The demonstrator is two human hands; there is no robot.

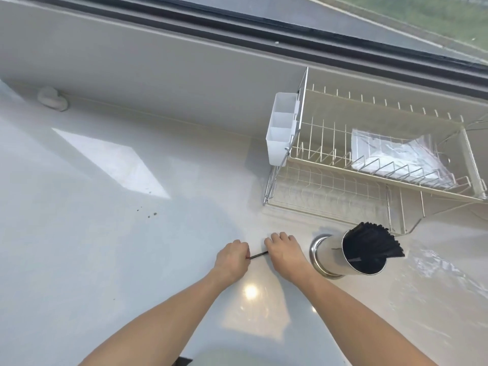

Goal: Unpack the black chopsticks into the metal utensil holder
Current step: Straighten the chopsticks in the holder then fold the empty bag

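Black chopsticks (373, 245) fan out of the metal utensil holder (348, 256), which stands on the white counter (105, 260). Just left of the holder, the right hand (284, 253) and left hand (232, 260) lie close together, both curled around one thin black stick (258, 255) spanning the gap between them. Behind the holder sits a wire dish rack (343, 159) with a plastic bag (401, 159) inside.

1. You have just one camera. It sits on your head and looks forward and down.
2. It sees the pale desk (111, 233) from high above, at a tilt.
3. Your two arms come in from the bottom edge, so the hands are close.
4. The window (343, 19) runs across the top, far off.
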